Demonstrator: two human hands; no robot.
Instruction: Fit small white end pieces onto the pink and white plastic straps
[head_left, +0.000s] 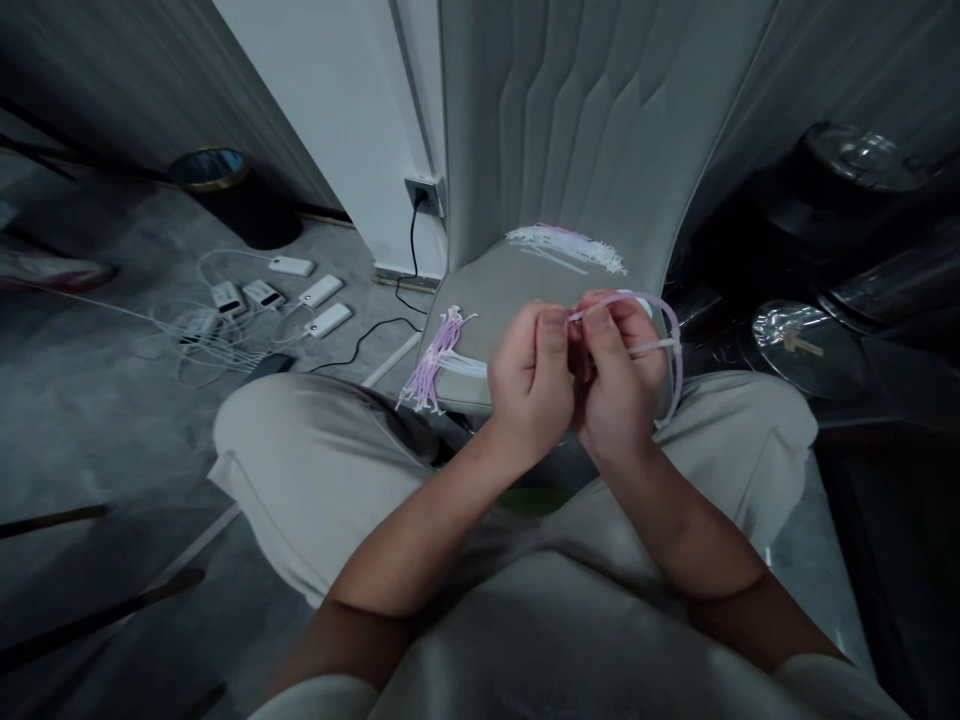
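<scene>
My left hand (531, 368) and my right hand (621, 375) meet above the front of a grey chair seat. Both are closed, thumbs up, pinching a thin lilac cord (676, 335) between the fingertips. From there the cord loops over my right hand and hangs down its outer side. A short whitish length (651, 347) sticks out of the right fingers and crosses the loop. The exact meeting point of the ends is partly hidden by my fingers. Left of my left hand, a bundle of lilac cords (429, 368) with white tips lies on the seat edge.
A pile of thin white and lilac strips (566, 245) lies at the back of the chair seat (487, 285). On the floor at left are white power banks (328, 320) with tangled cables (214, 345) and a black bin (240, 200). Shiny round metal objects (799, 335) stand at right.
</scene>
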